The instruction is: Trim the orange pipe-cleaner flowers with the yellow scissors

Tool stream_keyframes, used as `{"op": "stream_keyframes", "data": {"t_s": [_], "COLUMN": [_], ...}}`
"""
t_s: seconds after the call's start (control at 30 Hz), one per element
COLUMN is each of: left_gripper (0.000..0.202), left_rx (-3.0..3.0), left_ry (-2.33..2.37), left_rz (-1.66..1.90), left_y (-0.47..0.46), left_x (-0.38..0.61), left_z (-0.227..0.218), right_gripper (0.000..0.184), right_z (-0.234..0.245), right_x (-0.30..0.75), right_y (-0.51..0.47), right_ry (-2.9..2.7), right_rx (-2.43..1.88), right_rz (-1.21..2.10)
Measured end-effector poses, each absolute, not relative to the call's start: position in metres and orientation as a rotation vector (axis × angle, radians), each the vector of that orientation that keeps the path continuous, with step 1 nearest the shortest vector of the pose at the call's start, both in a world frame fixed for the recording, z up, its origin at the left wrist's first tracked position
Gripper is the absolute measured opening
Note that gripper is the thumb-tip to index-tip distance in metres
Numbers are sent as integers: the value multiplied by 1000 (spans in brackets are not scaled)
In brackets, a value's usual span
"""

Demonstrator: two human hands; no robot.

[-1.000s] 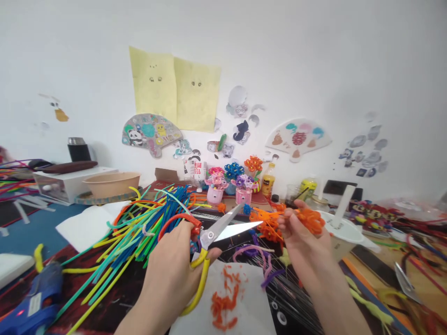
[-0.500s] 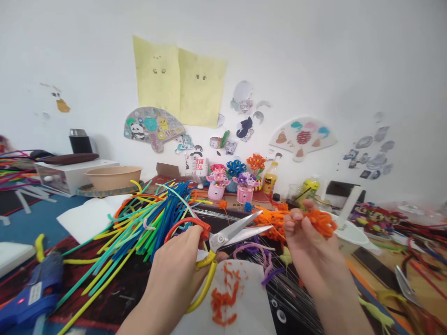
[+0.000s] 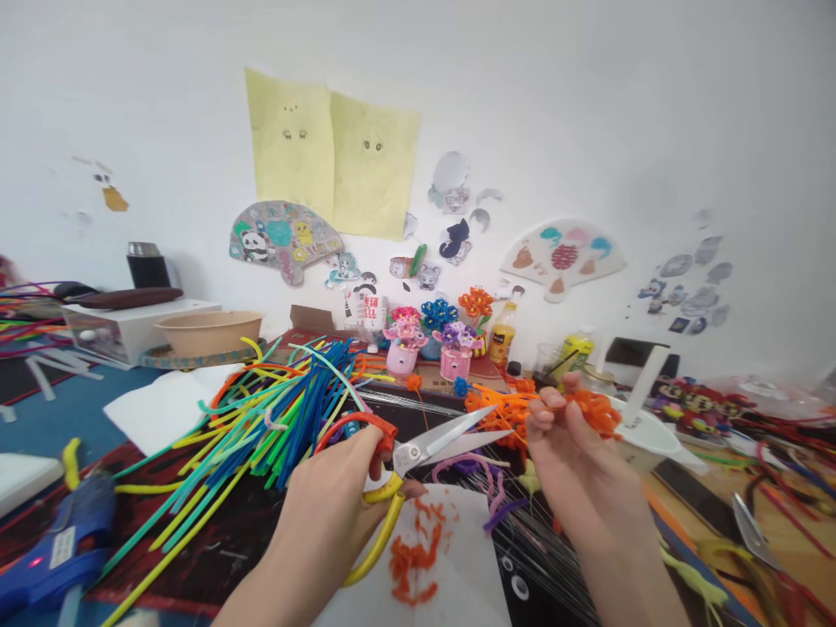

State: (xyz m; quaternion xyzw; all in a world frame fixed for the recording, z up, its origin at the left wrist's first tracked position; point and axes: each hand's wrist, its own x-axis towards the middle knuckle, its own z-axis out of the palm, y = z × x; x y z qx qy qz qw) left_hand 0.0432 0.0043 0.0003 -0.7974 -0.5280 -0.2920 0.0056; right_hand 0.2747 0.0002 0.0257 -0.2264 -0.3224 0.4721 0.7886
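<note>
While the hands are apart, the left hand grips open scissors, blades aimed rightward at the right hand pinching orange pipe-cleaner.

The left hand grips red-and-yellow-handled scissors, blades parted, beside a heap of pipe cleaners; the right hand pinches a curled orange pipe-cleaner flower. Orange clippings lie on white paper below.
</note>
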Motion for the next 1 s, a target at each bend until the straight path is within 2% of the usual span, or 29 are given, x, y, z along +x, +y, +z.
{"op": "stream_keyframes", "data": {"t_s": [0.37,0.6,1.0], "left_gripper": [19,19,14], "left_rx": [-2626,-2595,-2635], "left_ry": [-1935,-1951,-1909], "left_rz": [-775,-664,-709], "left_y": [0,-3,0], "left_x": [52,55,52], "left_z": [10,11,5], "right_gripper": [34,36,34], "right_z": [31,28,27], "right_x": [271,270,269], "right_y": [0,-1,0], "right_ry": [-571,-596,-599], "right_rx": [-440,-448,-469], "right_rz": [1071,1070,1051]}}
